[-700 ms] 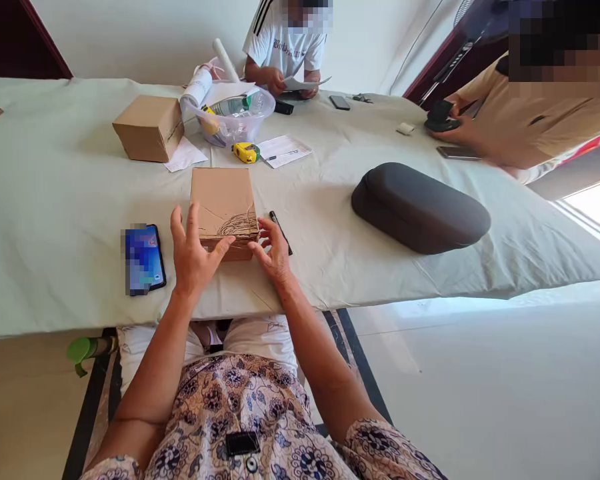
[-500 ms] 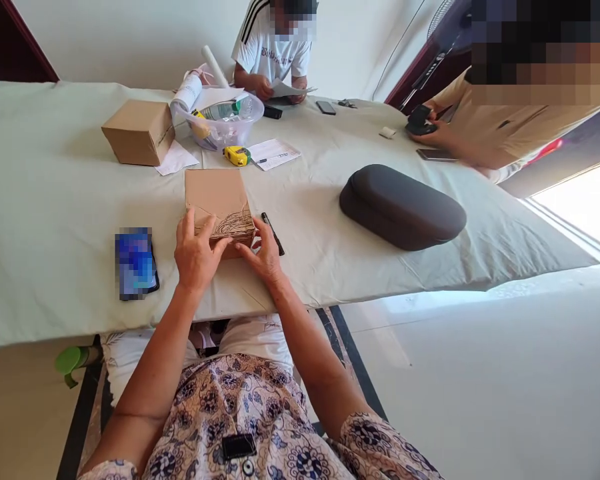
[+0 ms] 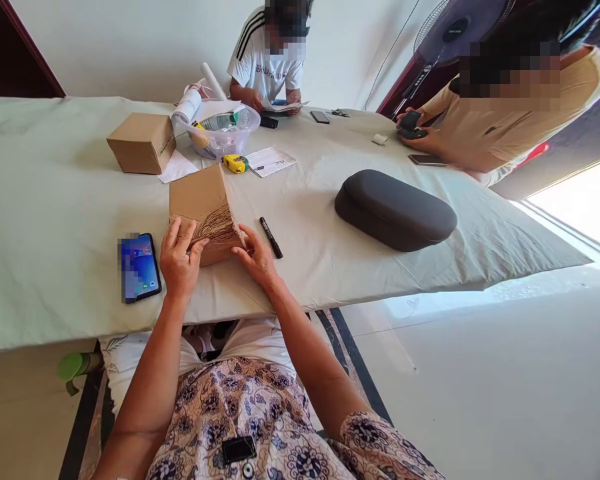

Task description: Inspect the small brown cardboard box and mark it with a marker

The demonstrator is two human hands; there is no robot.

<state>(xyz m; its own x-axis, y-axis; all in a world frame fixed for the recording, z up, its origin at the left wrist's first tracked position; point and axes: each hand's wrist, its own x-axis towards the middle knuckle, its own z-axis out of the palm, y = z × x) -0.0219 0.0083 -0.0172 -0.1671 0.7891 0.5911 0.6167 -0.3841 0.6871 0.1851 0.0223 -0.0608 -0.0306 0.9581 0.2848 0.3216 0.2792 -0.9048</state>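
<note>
A brown cardboard box (image 3: 199, 193) stands at the table's front, turned at an angle to me. Dark wavy pen lines cover one corner of its top and run toward the front side. My left hand (image 3: 180, 257) grips its front left part, fingers on top and thumb at the front edge. Against the right side rests my right hand (image 3: 257, 255), fingers curled around the corner and thumb toward the front. Both hold the box between them. A black marker (image 3: 271, 237) lies just right of my right hand, and a lit phone (image 3: 141, 267) left of my left hand.
Behind the box are a second cardboard box (image 3: 141, 141), a plastic basin (image 3: 235, 139) of items, a yellow tape measure (image 3: 235, 163) and a paper (image 3: 275, 162). A dark case (image 3: 395, 210) lies to the right. Two people sit across the table, one holding papers, one a black object.
Both hands have turned the cardboard box and shifted it slightly left, away from the marker. The marker now shows in full. The view has moved a little.
</note>
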